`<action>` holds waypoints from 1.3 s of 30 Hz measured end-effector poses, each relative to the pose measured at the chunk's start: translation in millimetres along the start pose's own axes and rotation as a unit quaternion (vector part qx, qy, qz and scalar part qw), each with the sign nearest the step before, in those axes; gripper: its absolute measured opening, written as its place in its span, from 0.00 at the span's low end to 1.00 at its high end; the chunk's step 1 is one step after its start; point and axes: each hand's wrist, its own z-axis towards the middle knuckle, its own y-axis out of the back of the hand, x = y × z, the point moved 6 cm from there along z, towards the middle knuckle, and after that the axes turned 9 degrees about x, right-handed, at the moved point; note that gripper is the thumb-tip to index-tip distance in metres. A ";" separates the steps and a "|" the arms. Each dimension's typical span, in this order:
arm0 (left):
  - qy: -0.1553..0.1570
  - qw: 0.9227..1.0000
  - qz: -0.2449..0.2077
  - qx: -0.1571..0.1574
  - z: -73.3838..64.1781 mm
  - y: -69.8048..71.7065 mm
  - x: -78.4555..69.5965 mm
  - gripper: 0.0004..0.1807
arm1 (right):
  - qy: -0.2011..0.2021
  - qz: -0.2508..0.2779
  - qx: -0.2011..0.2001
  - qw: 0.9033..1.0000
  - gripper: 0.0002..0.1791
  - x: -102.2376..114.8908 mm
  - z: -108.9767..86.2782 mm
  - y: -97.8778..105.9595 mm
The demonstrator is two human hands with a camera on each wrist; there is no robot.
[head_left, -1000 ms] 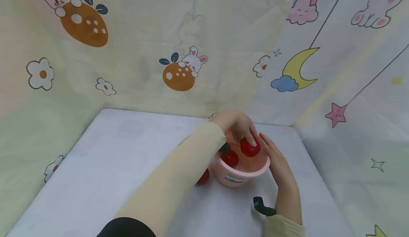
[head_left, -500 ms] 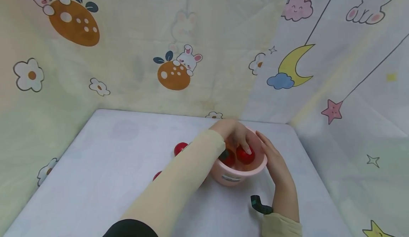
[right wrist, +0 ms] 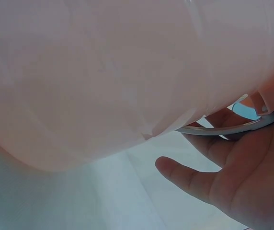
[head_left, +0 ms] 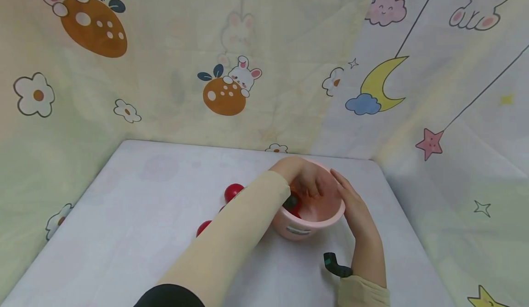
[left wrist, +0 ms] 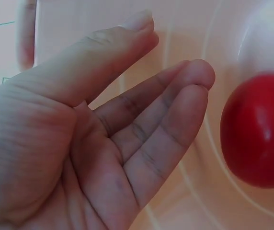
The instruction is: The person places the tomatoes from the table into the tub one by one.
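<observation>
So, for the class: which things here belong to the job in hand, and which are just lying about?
In the job, judging by the hands:
Bucket
Left hand, inside it
Right hand, at its side
Red ball, in the bucket
Outer balls, on the table: probably

Just surroundings:
Table, bearing the bucket
Cloth, printed backdrop

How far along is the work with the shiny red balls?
Looks done: at least one shiny red ball inside the round pink plastic bucket. In hand: the empty left hand is inside it; the right hand touches its outside. Apparently left: at least two red balls on the white table.
</observation>
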 end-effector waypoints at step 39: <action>-0.188 0.960 0.149 -0.147 -142.0 69.0 46.6 0.18 | 0.005 -0.007 0.014 1.000 0.29 5.3 -2.6 -4.6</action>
